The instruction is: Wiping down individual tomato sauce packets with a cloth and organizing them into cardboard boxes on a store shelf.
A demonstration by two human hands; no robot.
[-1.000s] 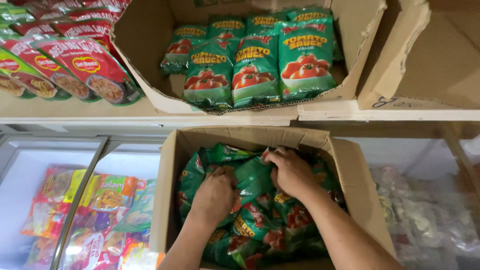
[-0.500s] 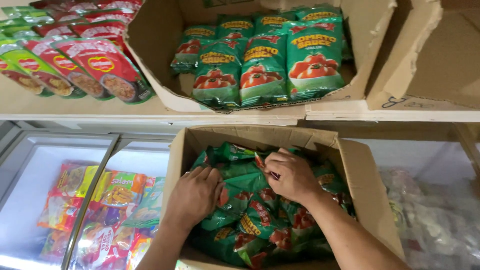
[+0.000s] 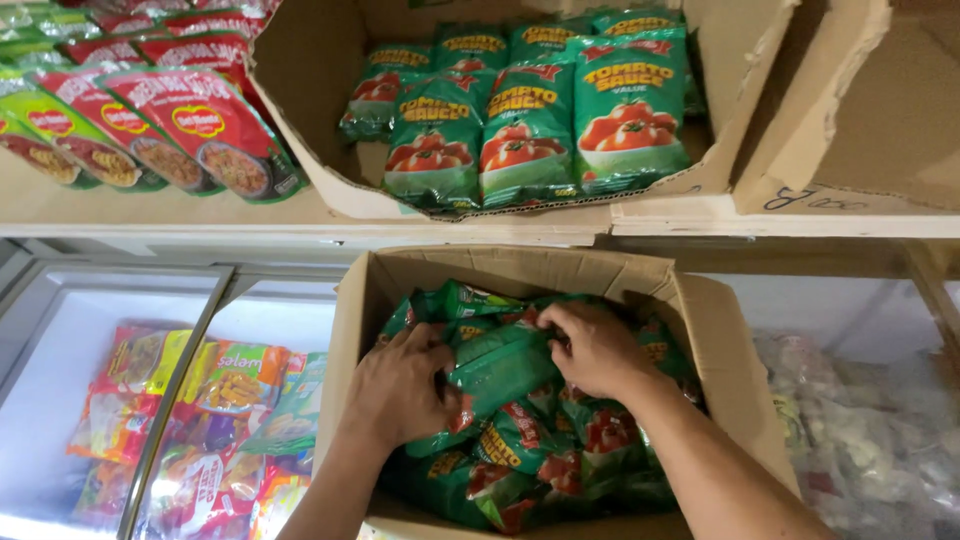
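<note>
An open cardboard box (image 3: 700,320) below the shelf is full of green sauce pouches (image 3: 520,450) with red tomato pictures. My left hand (image 3: 400,385) and my right hand (image 3: 595,350) are both inside it, clasping a bunch of green pouches (image 3: 495,365) from either side. The bunch lies level with the top of the pile. On the shelf above, a cut-open cardboard tray (image 3: 300,150) holds several of the same pouches standing upright (image 3: 530,125).
Red and green pouches (image 3: 190,130) lie overlapped on the shelf at the left. A glass-topped chest freezer (image 3: 150,420) with colourful frozen packs sits below left. Another freezer section with pale bags (image 3: 860,420) is at the right. A cardboard flap (image 3: 840,120) stands at upper right.
Both hands have drawn closer together around a bunch of green pouches in the box. The view has shifted slightly, with the box now a little further right.
</note>
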